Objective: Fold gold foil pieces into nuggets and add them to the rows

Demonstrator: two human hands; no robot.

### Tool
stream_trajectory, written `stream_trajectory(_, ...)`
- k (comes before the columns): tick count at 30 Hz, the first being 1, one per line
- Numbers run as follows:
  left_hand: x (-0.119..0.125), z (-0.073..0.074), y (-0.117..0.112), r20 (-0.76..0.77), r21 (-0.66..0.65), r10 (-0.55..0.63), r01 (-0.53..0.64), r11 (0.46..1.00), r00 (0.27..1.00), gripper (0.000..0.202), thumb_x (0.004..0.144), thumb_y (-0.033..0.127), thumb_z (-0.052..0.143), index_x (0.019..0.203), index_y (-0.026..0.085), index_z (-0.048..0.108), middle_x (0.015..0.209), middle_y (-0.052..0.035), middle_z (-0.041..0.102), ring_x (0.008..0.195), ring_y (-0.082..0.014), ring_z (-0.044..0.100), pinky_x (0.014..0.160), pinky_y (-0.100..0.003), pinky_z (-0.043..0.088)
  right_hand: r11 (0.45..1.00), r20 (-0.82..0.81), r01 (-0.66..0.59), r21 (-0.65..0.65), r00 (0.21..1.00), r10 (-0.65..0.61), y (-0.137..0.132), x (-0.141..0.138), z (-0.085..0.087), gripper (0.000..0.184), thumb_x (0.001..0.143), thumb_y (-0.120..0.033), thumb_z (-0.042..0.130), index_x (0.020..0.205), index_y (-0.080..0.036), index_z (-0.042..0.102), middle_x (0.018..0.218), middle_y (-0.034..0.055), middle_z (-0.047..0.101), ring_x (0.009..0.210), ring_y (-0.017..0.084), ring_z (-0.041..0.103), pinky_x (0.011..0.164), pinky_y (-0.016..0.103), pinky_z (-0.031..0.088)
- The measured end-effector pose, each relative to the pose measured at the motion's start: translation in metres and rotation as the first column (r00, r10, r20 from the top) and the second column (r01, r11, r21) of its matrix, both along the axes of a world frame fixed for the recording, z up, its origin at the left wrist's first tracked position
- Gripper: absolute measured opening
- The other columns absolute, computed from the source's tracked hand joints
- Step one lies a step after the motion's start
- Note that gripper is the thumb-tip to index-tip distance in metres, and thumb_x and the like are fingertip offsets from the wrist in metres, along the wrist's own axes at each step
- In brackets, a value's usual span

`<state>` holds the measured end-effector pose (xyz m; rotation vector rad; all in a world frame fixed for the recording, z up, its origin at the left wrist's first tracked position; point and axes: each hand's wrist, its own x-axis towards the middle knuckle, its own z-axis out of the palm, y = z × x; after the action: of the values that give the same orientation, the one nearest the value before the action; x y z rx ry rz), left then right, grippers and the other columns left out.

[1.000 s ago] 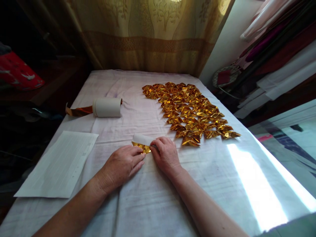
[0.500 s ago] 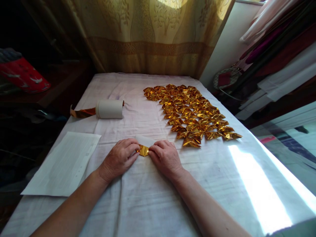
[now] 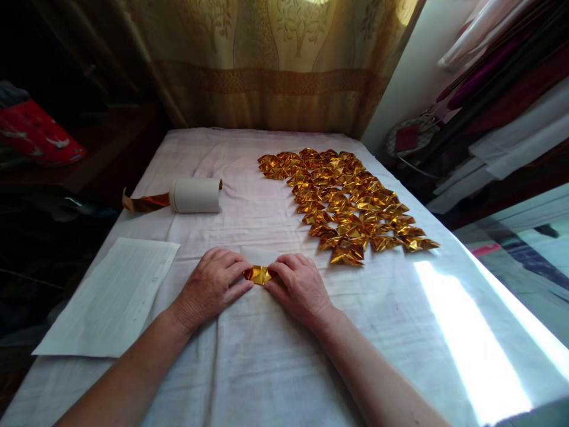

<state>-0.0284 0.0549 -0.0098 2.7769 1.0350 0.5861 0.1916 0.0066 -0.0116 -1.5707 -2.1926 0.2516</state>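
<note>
Between my two hands is a small folded piece of gold foil paper (image 3: 259,274), creased down its middle. My left hand (image 3: 217,283) pinches its left end between thumb and fingers. At the other end, my right hand (image 3: 300,286) grips it the same way. A pale slip of paper (image 3: 255,255) lies just beyond the foil, partly covered by it and the fingers. To the far right, several rows of folded gold foil pieces (image 3: 342,201) sit close together on the white cloth (image 3: 249,356).
A white cardboard tube (image 3: 195,196) with a strip of gold foil (image 3: 146,203) coming out lies at the back left. Nearer, a white printed sheet (image 3: 106,296) rests left of my forearm. A curtain (image 3: 284,89) hangs behind the table; clothes (image 3: 511,118) hang at right.
More of the gold foil piece shows between my fingers, and its surface looks more creased and shaped. My hands stay at nearly the same spot. The view has shifted slightly.
</note>
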Motion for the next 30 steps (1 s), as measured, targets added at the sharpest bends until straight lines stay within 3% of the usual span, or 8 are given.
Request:
stream_trajectory(9, 0.009, 0.001, -0.009, -0.018, 0.073, 0.011, -0.010, 0.997, 1.000, 0.024, 0.096, 0.038, 0.053, 0.089, 0.020, 0.067, 0.086, -0.0040, 0.066, 0.083, -0.0199, 0.055, 0.087, -0.038, 0.043, 0.996, -0.010, -0.090, -0.021, 0.996, 0.090, 0.002, 0.008, 0.003, 0.020, 0.088, -0.031, 0.069, 0.105, -0.022, 0.069, 0.105, 0.0073, 0.066, 0.097, 0.022, 0.057, 0.087, 0.036, 0.046)
stream_trajectory(16, 0.010, 0.002, -0.012, 0.012, -0.001, -0.003, 0.003, 1.000, 1.000, 0.022, 0.092, 0.042, 0.059, 0.093, 0.022, 0.068, 0.094, -0.0042, 0.066, 0.089, -0.0198, 0.058, 0.084, -0.036, 0.044, 0.998, -0.033, -0.066, -0.014, 0.997, 0.066, 0.005, 0.011, -0.001, 0.014, 0.090, -0.019, 0.061, 0.099, -0.023, 0.071, 0.099, 0.0054, 0.067, 0.093, 0.020, 0.057, 0.086, 0.033, 0.045)
stream_trajectory(21, 0.009, 0.001, -0.012, 0.049, -0.033, 0.011, -0.010, 0.999, 0.999, 0.017, 0.095, 0.030, 0.054, 0.091, 0.021, 0.068, 0.085, -0.0023, 0.068, 0.083, -0.0174, 0.059, 0.078, -0.032, 0.043, 0.997, -0.076, -0.068, -0.044, 0.995, 0.065, 0.006, 0.015, 0.001, 0.012, 0.092, -0.022, 0.061, 0.097, -0.023, 0.072, 0.097, 0.0049, 0.066, 0.090, 0.019, 0.057, 0.084, 0.033, 0.045)
stream_trajectory(30, 0.010, -0.001, -0.011, 0.053, -0.032, 0.059, -0.057, 0.998, 0.997, 0.027, 0.098, 0.035, 0.049, 0.087, 0.020, 0.068, 0.081, -0.0028, 0.070, 0.078, -0.0175, 0.060, 0.076, -0.033, 0.045, 0.998, -0.062, -0.009, -0.061, 0.998, 0.006, 0.008, 0.013, -0.001, 0.016, 0.095, -0.026, 0.056, 0.087, -0.021, 0.069, 0.090, 0.0043, 0.065, 0.087, 0.018, 0.058, 0.082, 0.032, 0.043)
